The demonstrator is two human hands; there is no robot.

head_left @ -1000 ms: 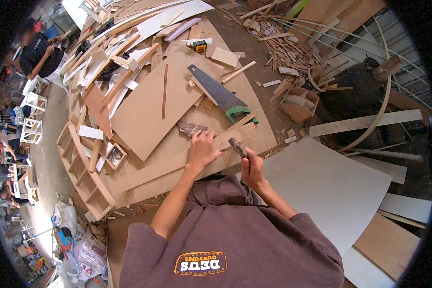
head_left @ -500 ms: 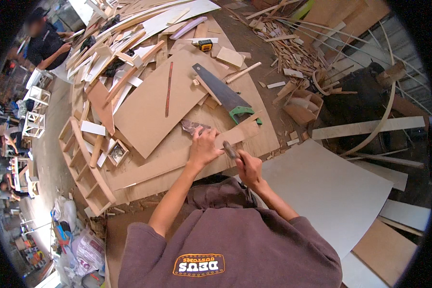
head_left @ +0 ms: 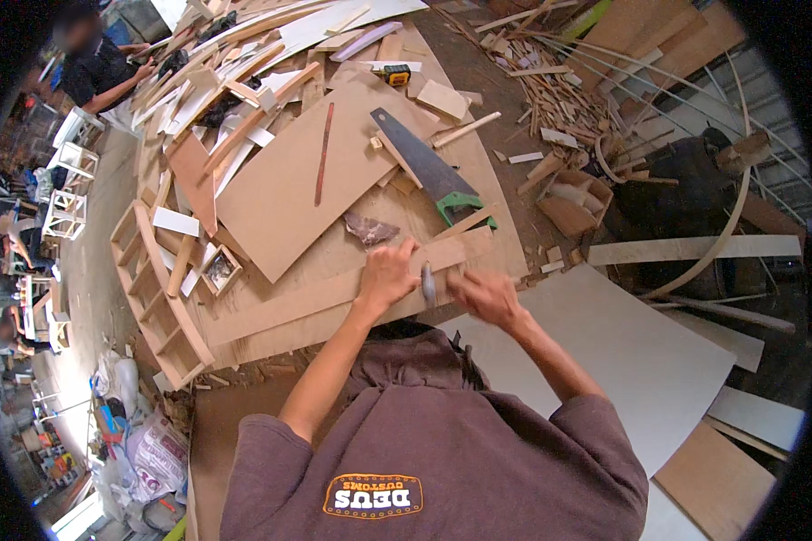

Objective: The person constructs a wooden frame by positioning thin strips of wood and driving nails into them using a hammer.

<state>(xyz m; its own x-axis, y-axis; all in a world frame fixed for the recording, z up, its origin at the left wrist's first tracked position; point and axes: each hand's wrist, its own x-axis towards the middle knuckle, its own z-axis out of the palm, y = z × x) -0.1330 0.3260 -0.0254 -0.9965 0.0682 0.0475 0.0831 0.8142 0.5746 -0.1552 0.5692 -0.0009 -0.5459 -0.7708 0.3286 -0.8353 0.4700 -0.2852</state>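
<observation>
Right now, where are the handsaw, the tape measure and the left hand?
handsaw (head_left: 424, 167), head view, middle of blade.
tape measure (head_left: 397, 76), head view, yellow case.
left hand (head_left: 388, 275), head view, back of hand.

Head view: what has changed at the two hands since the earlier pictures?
The right hand with its small grey metal tool has moved closer to the left hand, its head now beside the fingers. The left hand still presses the long thin wooden strip. The green-handled handsaw lies unmoved.
</observation>
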